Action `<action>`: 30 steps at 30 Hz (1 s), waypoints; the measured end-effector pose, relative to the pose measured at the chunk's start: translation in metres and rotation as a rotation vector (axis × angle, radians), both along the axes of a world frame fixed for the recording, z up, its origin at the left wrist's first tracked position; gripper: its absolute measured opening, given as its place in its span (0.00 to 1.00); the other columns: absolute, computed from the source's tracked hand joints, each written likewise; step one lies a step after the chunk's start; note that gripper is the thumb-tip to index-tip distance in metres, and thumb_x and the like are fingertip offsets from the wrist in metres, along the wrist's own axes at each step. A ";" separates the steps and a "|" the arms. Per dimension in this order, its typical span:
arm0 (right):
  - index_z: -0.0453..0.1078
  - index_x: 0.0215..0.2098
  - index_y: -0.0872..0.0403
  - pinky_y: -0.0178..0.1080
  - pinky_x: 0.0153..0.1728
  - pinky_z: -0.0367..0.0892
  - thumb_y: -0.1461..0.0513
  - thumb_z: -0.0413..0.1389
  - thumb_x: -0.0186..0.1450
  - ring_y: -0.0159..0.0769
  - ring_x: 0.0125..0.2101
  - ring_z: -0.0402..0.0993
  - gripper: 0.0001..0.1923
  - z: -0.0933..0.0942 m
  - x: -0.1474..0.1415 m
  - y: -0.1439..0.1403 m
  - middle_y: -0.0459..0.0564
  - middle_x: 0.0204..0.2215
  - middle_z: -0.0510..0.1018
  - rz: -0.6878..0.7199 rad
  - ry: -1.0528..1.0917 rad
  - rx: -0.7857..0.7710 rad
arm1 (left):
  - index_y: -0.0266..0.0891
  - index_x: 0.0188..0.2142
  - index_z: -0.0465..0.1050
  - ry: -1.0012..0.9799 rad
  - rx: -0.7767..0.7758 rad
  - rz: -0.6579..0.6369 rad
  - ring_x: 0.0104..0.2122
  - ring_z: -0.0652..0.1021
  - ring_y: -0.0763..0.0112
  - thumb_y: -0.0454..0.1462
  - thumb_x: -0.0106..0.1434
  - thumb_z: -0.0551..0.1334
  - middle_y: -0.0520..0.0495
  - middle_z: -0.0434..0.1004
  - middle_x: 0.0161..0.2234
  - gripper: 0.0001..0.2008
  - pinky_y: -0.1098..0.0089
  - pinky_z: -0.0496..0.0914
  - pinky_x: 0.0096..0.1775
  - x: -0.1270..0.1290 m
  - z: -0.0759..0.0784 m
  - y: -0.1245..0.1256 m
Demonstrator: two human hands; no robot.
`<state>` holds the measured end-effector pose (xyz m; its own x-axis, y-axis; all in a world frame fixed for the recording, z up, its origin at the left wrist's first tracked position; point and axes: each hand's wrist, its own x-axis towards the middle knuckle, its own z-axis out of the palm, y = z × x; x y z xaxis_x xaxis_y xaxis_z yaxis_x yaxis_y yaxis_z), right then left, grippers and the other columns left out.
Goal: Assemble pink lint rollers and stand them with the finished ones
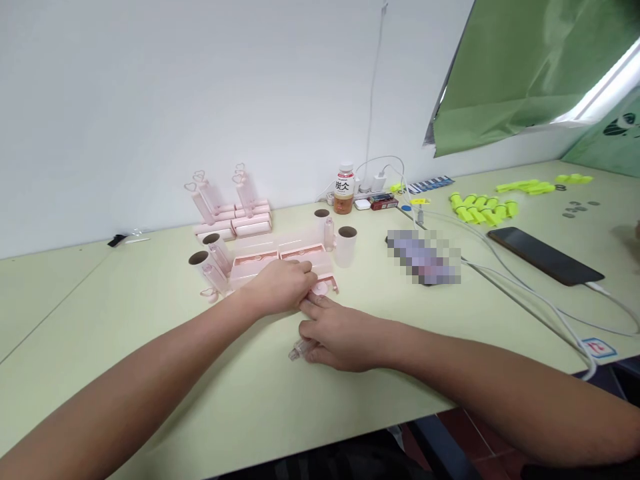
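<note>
My left hand (280, 287) rests on the front of a flat pink plastic case (280, 261) in the middle of the pale green table, fingers curled over a small pink part (324, 287) at its edge. My right hand (340, 337) lies just in front of it, holding a small clear tube-like piece (299, 350) against the table, its index finger stretched toward the pink part. Pink rollers with cardboard cores (213, 263) lie left of the case, and two upright ones (345, 245) stand to its right.
A stack of pink cases with heart-topped handles (233, 210) stands behind. A drink bottle (344, 190), chargers and white cables (500, 270), a black phone (545, 255) and yellow-green tubes (483, 208) lie to the right. The table's front edge (300, 460) is near.
</note>
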<state>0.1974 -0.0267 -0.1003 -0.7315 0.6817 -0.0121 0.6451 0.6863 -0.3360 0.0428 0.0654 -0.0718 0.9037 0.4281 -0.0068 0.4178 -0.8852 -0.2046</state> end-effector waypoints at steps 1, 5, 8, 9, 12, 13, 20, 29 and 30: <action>0.75 0.38 0.60 0.55 0.53 0.64 0.59 0.57 0.66 0.58 0.56 0.64 0.11 -0.001 0.000 0.001 0.69 0.48 0.73 0.000 0.017 0.011 | 0.37 0.34 0.74 -0.023 -0.010 0.022 0.30 0.76 0.64 0.35 0.63 0.58 0.45 0.74 0.33 0.07 0.68 0.58 0.25 -0.002 0.002 -0.003; 0.74 0.38 0.62 0.56 0.55 0.62 0.61 0.56 0.66 0.58 0.61 0.58 0.10 -0.004 0.000 0.001 0.70 0.52 0.71 -0.035 0.114 0.084 | 0.39 0.38 0.73 -0.321 -0.153 0.214 0.32 0.76 0.66 0.37 0.69 0.51 0.47 0.77 0.36 0.12 0.68 0.63 0.30 -0.016 0.014 -0.031; 0.70 0.48 0.60 0.54 0.55 0.63 0.63 0.55 0.66 0.52 0.59 0.61 0.14 -0.003 -0.002 -0.001 0.66 0.55 0.70 -0.058 0.253 0.129 | 0.40 0.40 0.72 -0.519 -0.322 0.239 0.33 0.76 0.67 0.46 0.71 0.51 0.48 0.77 0.35 0.15 0.69 0.65 0.31 -0.030 0.017 -0.059; 0.68 0.50 0.58 0.53 0.53 0.64 0.63 0.54 0.66 0.50 0.56 0.64 0.15 -0.002 -0.002 -0.002 0.64 0.54 0.71 -0.063 0.298 0.145 | 0.40 0.40 0.72 -0.524 -0.329 0.210 0.32 0.76 0.67 0.48 0.69 0.54 0.48 0.77 0.35 0.15 0.69 0.65 0.31 -0.035 0.016 -0.067; 0.69 0.45 0.57 0.46 0.42 0.67 0.59 0.54 0.67 0.44 0.42 0.72 0.11 0.002 -0.002 -0.003 0.59 0.42 0.77 -0.138 0.344 0.153 | 0.39 0.39 0.72 -0.524 -0.285 0.130 0.32 0.75 0.66 0.46 0.68 0.56 0.47 0.77 0.34 0.13 0.68 0.65 0.32 -0.046 0.007 -0.076; 0.69 0.42 0.57 0.44 0.38 0.67 0.57 0.54 0.67 0.42 0.36 0.72 0.11 0.003 -0.001 -0.002 0.56 0.37 0.77 -0.180 0.338 0.118 | 0.39 0.38 0.72 -0.551 -0.271 0.127 0.32 0.75 0.67 0.44 0.69 0.55 0.47 0.77 0.34 0.12 0.69 0.66 0.32 -0.049 0.004 -0.074; 0.67 0.32 0.54 0.33 0.27 0.56 0.52 0.54 0.68 0.30 0.26 0.61 0.14 0.013 0.011 0.008 0.42 0.25 0.66 -0.308 0.675 -0.245 | 0.41 0.31 0.68 -1.049 -0.246 0.421 0.25 0.70 0.71 0.44 0.70 0.53 0.51 0.71 0.25 0.14 0.71 0.63 0.29 -0.067 0.003 -0.054; 0.63 0.25 0.54 0.33 0.24 0.57 0.41 0.40 0.71 0.30 0.22 0.60 0.30 0.007 0.014 0.005 0.43 0.19 0.65 -0.134 0.840 -0.204 | 0.40 0.26 0.63 -1.292 -0.878 0.390 0.18 0.59 0.77 0.53 0.65 0.59 0.56 0.60 0.18 0.21 0.73 0.55 0.22 -0.056 -0.010 -0.054; 0.62 0.24 0.54 0.33 0.25 0.57 0.41 0.40 0.71 0.30 0.22 0.60 0.31 0.007 0.015 0.007 0.44 0.19 0.65 -0.107 0.840 -0.187 | 0.40 0.26 0.62 -1.309 -0.900 0.381 0.18 0.59 0.78 0.53 0.65 0.59 0.57 0.59 0.18 0.21 0.74 0.55 0.21 -0.055 -0.010 -0.055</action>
